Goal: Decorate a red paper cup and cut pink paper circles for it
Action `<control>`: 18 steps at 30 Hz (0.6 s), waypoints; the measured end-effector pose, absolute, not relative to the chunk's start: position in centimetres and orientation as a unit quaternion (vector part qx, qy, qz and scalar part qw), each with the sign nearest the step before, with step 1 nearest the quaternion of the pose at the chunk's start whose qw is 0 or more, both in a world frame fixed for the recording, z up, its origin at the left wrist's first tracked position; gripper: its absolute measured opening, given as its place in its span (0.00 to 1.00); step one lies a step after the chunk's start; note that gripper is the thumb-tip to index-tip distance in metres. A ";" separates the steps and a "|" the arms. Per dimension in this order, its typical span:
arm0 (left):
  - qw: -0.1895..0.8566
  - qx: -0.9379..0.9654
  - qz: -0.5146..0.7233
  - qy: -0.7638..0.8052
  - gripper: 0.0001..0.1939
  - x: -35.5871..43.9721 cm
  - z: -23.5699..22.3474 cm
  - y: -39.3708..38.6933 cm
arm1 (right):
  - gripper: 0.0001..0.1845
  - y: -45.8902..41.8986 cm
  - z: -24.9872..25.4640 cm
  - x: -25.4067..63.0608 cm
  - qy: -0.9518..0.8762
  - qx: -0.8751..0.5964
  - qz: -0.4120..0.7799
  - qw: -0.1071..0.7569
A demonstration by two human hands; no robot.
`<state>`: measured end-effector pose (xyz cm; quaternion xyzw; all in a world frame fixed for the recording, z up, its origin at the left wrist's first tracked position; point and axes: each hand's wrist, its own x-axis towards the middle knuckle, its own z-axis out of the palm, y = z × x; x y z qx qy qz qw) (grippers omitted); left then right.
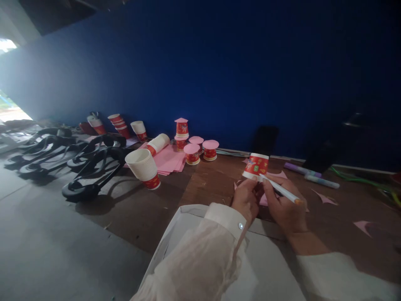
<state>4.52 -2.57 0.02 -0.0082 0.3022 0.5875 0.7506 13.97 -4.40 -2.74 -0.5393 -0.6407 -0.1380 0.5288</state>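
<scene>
A red paper cup (257, 166) with a printed pattern stands upside down on the brown table in front of me. My left hand (247, 200) has its fingers closed at the cup's near lower edge, partly hidden by the hand itself. In my right hand (286, 209) is a slim white pen (282, 189) with an orange end, and its other end points at the cup's lower rim. Both hands are close together. Pink paper (264, 200) lies beneath and beside them, largely covered.
Several red cups topped with pink paper discs (210, 144) stand left of centre. Near them are pink sheets (171, 161), a stack of paper cups (144, 167) and black headphones (94, 175). Rightward lie a purple marker (302, 170), a pale marker (321, 181) and pink scraps (363, 228).
</scene>
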 end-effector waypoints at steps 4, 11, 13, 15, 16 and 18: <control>0.761 0.026 0.583 0.284 0.06 4.6 -0.3 -2.5 | 0.12 -4.4 -2.8 14.0 -0.645 -0.532 -0.136 0.532; 0.761 0.042 0.589 0.270 0.05 4.5 -0.5 -2.5 | 0.12 -4.3 -2.8 14.1 -0.645 -0.533 -0.143 0.528; 0.760 0.044 0.591 0.269 0.06 4.5 -0.5 -2.5 | 0.12 -4.2 -2.8 14.2 -0.647 -0.530 -0.143 0.529; 0.760 0.047 0.591 0.267 0.06 4.6 -0.5 -2.5 | 0.12 -4.2 -2.7 14.2 -0.648 -0.530 -0.135 0.530; 0.760 0.047 0.592 0.264 0.06 4.6 -0.6 -2.4 | 0.12 -4.2 -2.7 14.2 -0.648 -0.531 -0.131 0.530; 0.760 0.046 0.594 0.258 0.05 4.7 -0.7 -2.4 | 0.12 -4.3 -2.7 14.2 -0.649 -0.533 -0.124 0.528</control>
